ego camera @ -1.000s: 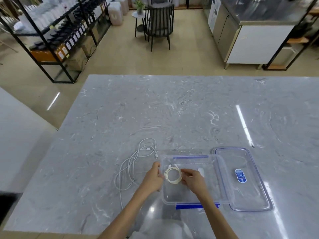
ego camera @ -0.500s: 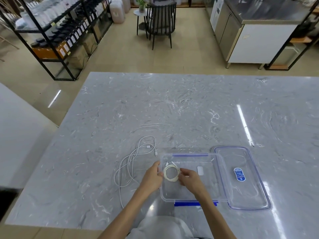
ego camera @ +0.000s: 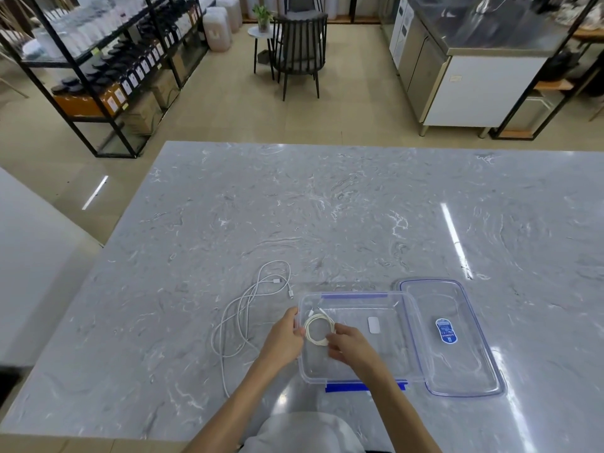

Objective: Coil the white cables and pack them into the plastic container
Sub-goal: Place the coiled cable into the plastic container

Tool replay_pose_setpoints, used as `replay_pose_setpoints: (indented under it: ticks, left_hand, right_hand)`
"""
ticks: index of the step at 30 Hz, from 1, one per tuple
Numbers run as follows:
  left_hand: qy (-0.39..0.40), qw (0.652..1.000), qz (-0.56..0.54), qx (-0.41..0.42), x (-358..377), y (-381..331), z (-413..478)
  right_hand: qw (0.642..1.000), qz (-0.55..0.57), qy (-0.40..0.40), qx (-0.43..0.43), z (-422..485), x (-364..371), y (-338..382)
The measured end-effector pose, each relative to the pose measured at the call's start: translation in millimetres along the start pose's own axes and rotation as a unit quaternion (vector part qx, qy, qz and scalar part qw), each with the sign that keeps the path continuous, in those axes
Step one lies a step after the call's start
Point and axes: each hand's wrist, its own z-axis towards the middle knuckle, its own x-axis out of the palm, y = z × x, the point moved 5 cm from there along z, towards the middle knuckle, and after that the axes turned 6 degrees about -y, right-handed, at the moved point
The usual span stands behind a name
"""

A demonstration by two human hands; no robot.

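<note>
Head view: left hand (ego camera: 283, 335) and right hand (ego camera: 348, 342) pinch coiled cable (ego camera: 319, 329) over container (ego camera: 405, 338) left end. Next: release, fetch loose cable (ego camera: 242, 317) left of container.

The one camera sits on my head, looking forward and steeply down across the marble table (ego camera: 327, 207), near my left hand (ego camera: 285, 338) and right hand (ego camera: 348, 344), with shelving and a chair beyond

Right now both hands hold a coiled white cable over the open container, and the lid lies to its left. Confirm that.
Not quite. The hands, left and right, do hold the coiled white cable over the open container, but the head view shows the lid on its right.
</note>
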Motion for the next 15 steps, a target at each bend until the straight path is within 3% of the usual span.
replay_pose_setpoints:
  ticks: [6,9,12,15]
  left_hand:
    - [0.011,1.0,-0.003,0.021,-3,3,-2]
    - [0.016,0.999,0.012,0.026,-13,3,-5]
    - [-0.07,0.992,0.085,0.055,-47,6,2]
    - [-0.145,0.983,0.096,0.057,-92,18,9]
  right_hand:
    - [1.0,-0.027,-0.009,-0.01,-6,-6,0]
    - [0.982,-0.105,-0.129,-0.086,-11,-18,14]
    - [0.948,-0.104,-0.221,-0.203,-24,-19,49]
    - [0.936,-0.103,-0.187,-0.281,-27,6,85]
